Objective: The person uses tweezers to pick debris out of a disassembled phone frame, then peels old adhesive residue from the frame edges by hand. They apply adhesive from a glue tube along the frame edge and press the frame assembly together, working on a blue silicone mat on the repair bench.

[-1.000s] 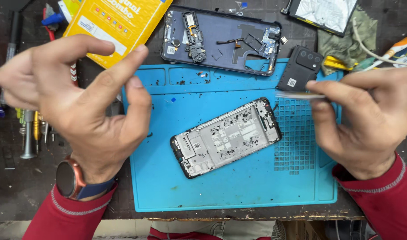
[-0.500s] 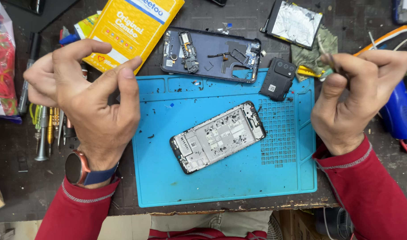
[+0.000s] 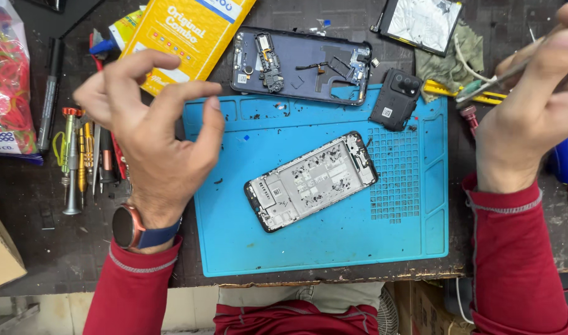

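A cluttered dark workbench carries a blue repair mat, keeping the opened phone frame centred for access. The left hand hovers empty, fingers spread; the right hand pinches what looks like tweezers off the mat's edge.

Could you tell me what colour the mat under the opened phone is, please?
The mat is bright blue, seen best in the head view, with the phone lying on it.

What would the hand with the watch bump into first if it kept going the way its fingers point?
The left hand has its fingers pointing up and to the right, so it would probably reach the yellow package first, with the dark phone back cover just beyond. The hand is raised above the bench, so depth is uncertain.
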Motion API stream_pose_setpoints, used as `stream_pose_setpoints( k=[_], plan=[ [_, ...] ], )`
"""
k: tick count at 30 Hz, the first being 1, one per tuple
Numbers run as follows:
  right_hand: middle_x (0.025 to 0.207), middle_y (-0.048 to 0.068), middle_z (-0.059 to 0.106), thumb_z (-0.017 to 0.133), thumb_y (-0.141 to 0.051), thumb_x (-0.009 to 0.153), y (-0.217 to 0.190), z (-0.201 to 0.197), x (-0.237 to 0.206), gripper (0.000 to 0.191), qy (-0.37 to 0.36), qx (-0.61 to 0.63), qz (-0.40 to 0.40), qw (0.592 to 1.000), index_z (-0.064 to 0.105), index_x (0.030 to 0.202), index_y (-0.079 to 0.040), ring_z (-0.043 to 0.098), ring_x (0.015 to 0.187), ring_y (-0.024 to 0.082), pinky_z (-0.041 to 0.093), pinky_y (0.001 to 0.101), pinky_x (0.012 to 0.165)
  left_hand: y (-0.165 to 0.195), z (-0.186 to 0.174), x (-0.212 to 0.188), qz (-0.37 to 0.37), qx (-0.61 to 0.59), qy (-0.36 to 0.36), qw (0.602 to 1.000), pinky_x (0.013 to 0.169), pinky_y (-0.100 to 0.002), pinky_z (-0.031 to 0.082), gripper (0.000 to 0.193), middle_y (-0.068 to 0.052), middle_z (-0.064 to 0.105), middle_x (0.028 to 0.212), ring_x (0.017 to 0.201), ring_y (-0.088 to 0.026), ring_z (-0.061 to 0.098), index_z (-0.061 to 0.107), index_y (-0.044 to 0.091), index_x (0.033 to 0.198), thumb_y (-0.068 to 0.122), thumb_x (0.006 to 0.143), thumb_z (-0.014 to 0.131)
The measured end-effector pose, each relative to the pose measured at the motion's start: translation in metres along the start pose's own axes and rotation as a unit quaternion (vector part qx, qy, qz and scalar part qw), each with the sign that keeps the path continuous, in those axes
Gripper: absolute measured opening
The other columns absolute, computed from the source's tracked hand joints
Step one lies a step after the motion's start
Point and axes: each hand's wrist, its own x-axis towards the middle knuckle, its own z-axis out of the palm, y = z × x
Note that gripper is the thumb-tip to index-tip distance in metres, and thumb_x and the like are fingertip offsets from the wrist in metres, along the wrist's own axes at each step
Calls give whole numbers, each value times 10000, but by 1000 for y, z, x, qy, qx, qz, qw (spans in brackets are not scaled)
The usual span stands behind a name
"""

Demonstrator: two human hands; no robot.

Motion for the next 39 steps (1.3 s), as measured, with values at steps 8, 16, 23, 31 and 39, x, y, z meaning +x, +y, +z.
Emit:
stream_pose_setpoints(
  k=[8,16,23,31,39],
  plan=[
    [935,79,533,675,-188,1246,-34,21,-10,299,-72,166,17,983,437,1274,-8,576,630,160,488,296,603,38,-6,10,113,-67,-87,988,923,-432,376,190,-32,630,1076,1041,-276,532,742,146,975,112,823,852],
    [973,155,676,745,-66,1152,-45,26,-9,336,-142,228,81,960,414,1102,-48,696,748,232,610,342,656,63,27,7,204,-122,-215,947,839,-419,420,569,-85,595,1107,1010,-275,563,683,86,1043,523,726,863],
    [992,43,568,601,-306,1166,-44,16,-15,272,-105,339,230,906,463,1128,-75,557,824,152,482,315,754,63,29,10,184,-124,-208,953,852,-438,427,944,-124,562,1116,1007,-311,542,613,18,1256,648,597,857],
    [849,-27,413,495,-396,1209,-69,4,-15,322,-157,474,406,766,539,1148,-83,423,790,111,386,296,784,63,21,-2,103,-117,-273,949,827,-433,435,824,-132,569,1100,991,-317,548,612,0,1251,495,643,867],
    [943,19,504,649,-296,1009,-97,9,-23,395,-298,460,412,728,577,1300,-40,520,882,172,460,360,793,63,19,5,122,-165,-305,930,836,-433,449,746,-130,581,1157,1003,-311,554,610,28,1309,341,666,825]
  ],
)
